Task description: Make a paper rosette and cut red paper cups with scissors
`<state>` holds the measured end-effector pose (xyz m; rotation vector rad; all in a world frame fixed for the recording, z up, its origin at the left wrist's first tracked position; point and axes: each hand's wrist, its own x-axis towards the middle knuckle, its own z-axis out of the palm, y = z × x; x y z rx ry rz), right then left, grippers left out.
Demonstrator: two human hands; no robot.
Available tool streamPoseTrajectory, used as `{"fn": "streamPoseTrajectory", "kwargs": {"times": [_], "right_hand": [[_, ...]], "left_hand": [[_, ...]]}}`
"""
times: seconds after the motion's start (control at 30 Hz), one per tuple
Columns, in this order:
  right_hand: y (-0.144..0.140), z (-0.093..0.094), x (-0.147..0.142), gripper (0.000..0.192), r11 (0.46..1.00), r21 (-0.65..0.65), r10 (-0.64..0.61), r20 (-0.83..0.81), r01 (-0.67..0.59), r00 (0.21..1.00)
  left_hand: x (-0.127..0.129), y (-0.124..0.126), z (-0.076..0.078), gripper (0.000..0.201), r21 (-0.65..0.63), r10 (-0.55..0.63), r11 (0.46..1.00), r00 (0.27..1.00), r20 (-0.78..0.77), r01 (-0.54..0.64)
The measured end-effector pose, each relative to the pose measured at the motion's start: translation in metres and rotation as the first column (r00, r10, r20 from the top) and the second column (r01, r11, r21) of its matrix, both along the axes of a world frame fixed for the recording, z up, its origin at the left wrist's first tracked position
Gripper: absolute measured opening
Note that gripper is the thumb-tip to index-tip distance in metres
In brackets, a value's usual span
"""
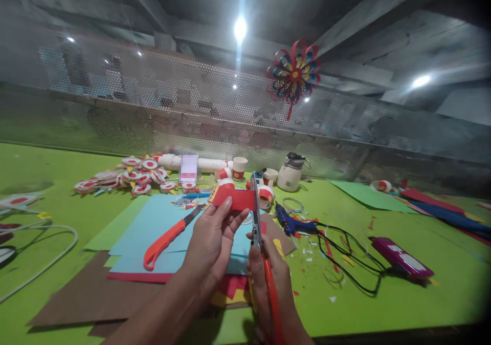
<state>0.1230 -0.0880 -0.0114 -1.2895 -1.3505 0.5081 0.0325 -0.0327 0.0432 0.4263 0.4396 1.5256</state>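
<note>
My left hand [215, 237] pinches a piece of red paper [240, 200] between thumb and fingers, held up above the table. My right hand [268, 273] is closed around the orange handles of a pair of scissors [256, 217]. The blades point up and away, at the right edge of the red paper; whether they are cutting into it I cannot tell. Beneath both hands lie blue paper sheets [141, 232], with an orange-handled knife [164, 242] resting on them left of my left hand.
Red-and-white paper crafts [132, 175] are heaped at the back left. Several paper cups [240, 167] and a cream bottle [289, 173] stand behind the hands. To the right lie a blue glue gun [293, 222], its black cord, a purple device [401, 258] and paper scraps. A paper flower [295, 73] hangs above.
</note>
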Motion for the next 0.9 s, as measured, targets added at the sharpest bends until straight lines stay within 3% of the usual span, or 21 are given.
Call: {"fn": "streamPoseTrajectory", "kwargs": {"times": [0.23,0.67,0.9], "right_hand": [[-0.006,0.008,-0.001,0.051,0.994,0.083,-0.076,0.038,0.073,0.996],[-0.003,0.000,0.018,0.035,0.991,0.131,-0.005,0.190,-0.020,0.982],[-0.001,-0.001,0.013,0.042,0.995,0.097,-0.037,0.095,0.028,0.995]], "left_hand": [[0.002,-0.003,0.000,0.017,0.007,0.002,1.000,1.000,-0.022,-0.001],[0.004,-0.006,0.001,0.017,0.019,-0.011,1.000,0.999,-0.037,0.012],[0.006,-0.007,0.002,0.017,0.022,-0.022,1.000,1.000,-0.015,0.022]]}}
